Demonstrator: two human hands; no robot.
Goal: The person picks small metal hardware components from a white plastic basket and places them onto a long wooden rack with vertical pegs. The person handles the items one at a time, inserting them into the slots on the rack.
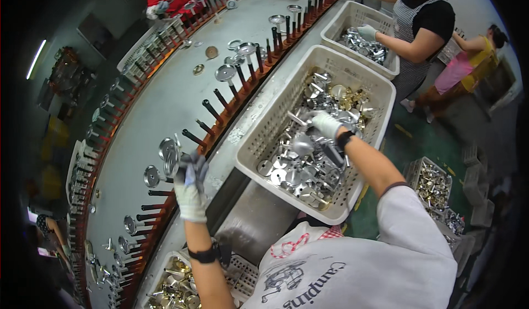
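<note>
My left hand [192, 188], in a white glove with grey fingers, is at the row of upright dark pegs along the near edge of the curved conveyor. Its fingers, slightly blurred, are closed against a shiny round metal part [172, 161] with a thin stem. My right hand [326, 124], in a white glove, is over the large perforated basket [246, 153] full of loose metal parts. It pinches a small silver stemmed part [297, 118], which points left from the fingers. Silver discs with stems [312, 190] and gold-coloured pieces [352, 95] lie jumbled below.
Stemmed discs [225, 73] sit on some pegs; other pegs [211, 110] stand bare. Loose discs [211, 52] lie on the grey conveyor top. Another basket [336, 27], beside a co-worker [424, 28], adjoins mine. A basket of gold parts [176, 276] is at lower left.
</note>
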